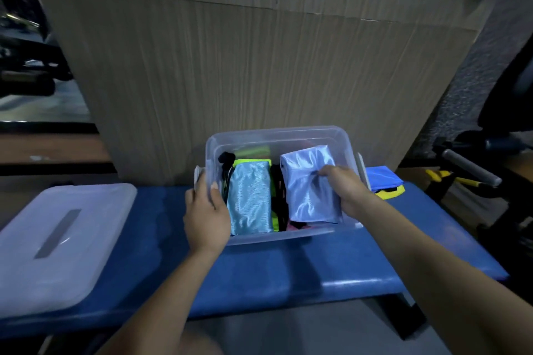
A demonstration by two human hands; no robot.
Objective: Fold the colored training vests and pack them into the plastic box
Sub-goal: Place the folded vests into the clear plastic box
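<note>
Blue padded bench (259, 274) against a wood-grain panel (230, 66) carries the clear plastic box (277, 135), which holds a folded light-blue vest (249, 199) on its left side beside neon yellow-green and black fabric. Over its right side, the right hand (346, 190) pinches a folded pale-blue vest (308, 184). The left hand (206, 210) grips the box's left wall, the lid (57, 239) lies well to the left, and a blue-and-yellow vest (385, 184) lies just right of the box.

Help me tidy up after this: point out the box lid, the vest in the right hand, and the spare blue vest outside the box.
Box lid (62, 242): head view, on its flat top.
Pale blue folded vest (305, 181): head view, mid-fabric, left of the right hand (344, 187).
Spare blue vest (382, 180): head view, on its blue panel.
</note>
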